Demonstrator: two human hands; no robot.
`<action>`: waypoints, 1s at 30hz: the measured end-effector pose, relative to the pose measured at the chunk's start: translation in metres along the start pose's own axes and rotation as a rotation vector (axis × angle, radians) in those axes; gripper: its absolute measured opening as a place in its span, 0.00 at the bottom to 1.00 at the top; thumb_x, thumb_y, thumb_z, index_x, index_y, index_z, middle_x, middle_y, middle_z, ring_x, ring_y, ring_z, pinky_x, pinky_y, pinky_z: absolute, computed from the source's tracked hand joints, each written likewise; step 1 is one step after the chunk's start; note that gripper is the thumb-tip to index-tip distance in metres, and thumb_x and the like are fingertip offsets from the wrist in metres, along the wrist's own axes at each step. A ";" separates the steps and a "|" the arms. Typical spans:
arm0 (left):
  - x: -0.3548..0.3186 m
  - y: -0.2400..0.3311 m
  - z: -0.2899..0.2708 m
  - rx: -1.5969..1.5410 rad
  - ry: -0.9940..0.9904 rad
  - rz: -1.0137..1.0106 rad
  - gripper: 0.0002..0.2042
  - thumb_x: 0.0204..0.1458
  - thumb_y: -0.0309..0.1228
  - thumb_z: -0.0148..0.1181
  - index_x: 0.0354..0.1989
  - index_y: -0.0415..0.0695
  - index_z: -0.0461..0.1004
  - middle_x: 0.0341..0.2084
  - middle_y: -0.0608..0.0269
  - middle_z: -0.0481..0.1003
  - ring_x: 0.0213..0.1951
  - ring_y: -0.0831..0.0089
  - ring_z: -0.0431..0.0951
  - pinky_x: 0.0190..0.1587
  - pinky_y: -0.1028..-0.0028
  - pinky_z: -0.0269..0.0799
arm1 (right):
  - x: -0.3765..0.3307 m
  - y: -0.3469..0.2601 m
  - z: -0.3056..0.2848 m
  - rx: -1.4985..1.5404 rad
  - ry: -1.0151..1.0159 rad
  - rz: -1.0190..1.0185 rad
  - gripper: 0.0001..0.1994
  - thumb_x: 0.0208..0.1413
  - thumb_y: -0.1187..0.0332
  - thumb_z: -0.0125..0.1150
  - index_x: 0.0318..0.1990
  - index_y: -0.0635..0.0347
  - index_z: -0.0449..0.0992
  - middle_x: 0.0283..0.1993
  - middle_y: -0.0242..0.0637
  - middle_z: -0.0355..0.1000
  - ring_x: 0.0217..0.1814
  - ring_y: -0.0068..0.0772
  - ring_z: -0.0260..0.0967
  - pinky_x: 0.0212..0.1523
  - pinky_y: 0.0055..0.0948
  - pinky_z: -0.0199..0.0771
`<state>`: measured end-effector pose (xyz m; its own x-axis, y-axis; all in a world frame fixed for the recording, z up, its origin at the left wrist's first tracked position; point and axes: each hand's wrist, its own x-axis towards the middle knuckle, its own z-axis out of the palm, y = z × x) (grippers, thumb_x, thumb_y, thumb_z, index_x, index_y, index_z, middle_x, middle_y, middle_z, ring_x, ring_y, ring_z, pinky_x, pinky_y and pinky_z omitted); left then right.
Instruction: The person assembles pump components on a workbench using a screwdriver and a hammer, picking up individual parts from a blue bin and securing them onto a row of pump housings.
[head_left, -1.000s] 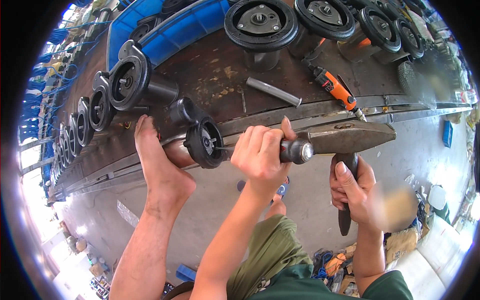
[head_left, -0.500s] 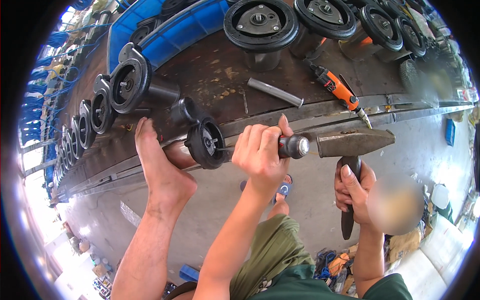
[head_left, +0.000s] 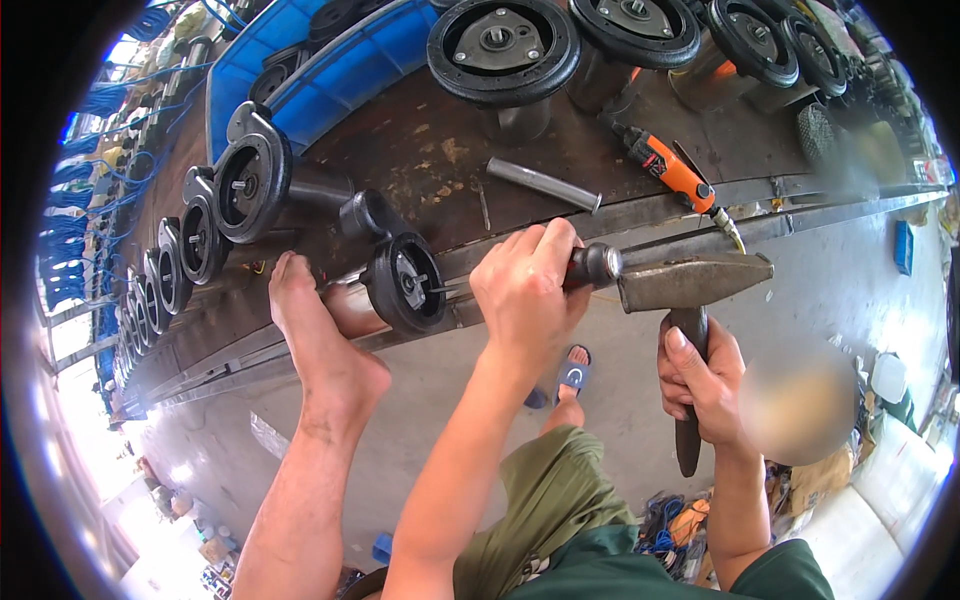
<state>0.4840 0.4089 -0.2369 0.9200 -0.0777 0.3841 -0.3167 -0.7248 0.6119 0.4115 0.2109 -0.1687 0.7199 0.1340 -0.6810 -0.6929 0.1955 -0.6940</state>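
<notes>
Your punch (head_left: 596, 265) lies level along the desk (head_left: 440, 150) edge, its long axis left to right. Most of its length is hidden inside your left hand (head_left: 528, 290), clenched around it; only the butt end shows, touching the hammer (head_left: 692, 285) head. Its tip points left at the motor (head_left: 400, 285). Your right hand (head_left: 700, 385) grips the hammer handle, covering its middle. Your foot (head_left: 315, 345) presses against the motor body.

Bright, even daylight fills the scene, strongest and washed out at the left rim. Fisheye bending curves the desk (head_left: 420, 160) edge; a blurred patch sits lower right.
</notes>
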 end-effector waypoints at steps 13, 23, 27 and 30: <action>-0.018 0.014 -0.022 -0.122 -0.345 0.020 0.15 0.25 0.22 0.67 0.26 0.45 0.73 0.18 0.62 0.74 0.20 0.60 0.76 0.22 0.66 0.68 | 0.008 0.014 0.001 0.051 0.032 -0.019 0.16 0.70 0.56 0.61 0.40 0.59 0.66 0.25 0.24 0.61 0.20 0.12 0.53 0.18 0.20 0.58; -0.021 0.009 -0.020 -0.126 -0.274 0.089 0.15 0.23 0.22 0.66 0.24 0.46 0.72 0.16 0.63 0.72 0.18 0.63 0.73 0.21 0.67 0.65 | 0.007 0.031 -0.003 0.068 0.033 0.020 0.18 0.70 0.55 0.61 0.39 0.60 0.65 0.25 0.25 0.60 0.20 0.13 0.54 0.18 0.21 0.58; -0.021 0.007 -0.017 -0.079 -0.244 0.070 0.17 0.24 0.26 0.70 0.24 0.47 0.67 0.16 0.64 0.69 0.21 0.59 0.74 0.22 0.62 0.66 | 0.006 0.030 -0.002 0.056 0.042 0.025 0.19 0.69 0.54 0.62 0.39 0.60 0.64 0.26 0.26 0.60 0.20 0.14 0.54 0.18 0.22 0.58; -0.021 0.009 -0.019 -0.083 -0.246 0.037 0.17 0.24 0.26 0.70 0.24 0.47 0.67 0.16 0.65 0.68 0.21 0.59 0.74 0.22 0.62 0.66 | 0.006 0.027 -0.001 0.058 0.044 0.021 0.19 0.69 0.54 0.62 0.40 0.60 0.64 0.26 0.26 0.60 0.20 0.14 0.55 0.18 0.22 0.58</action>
<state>0.4578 0.4167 -0.2264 0.9326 -0.2745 0.2343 -0.3600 -0.6607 0.6587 0.3976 0.2160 -0.1918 0.7022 0.0956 -0.7056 -0.7031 0.2496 -0.6659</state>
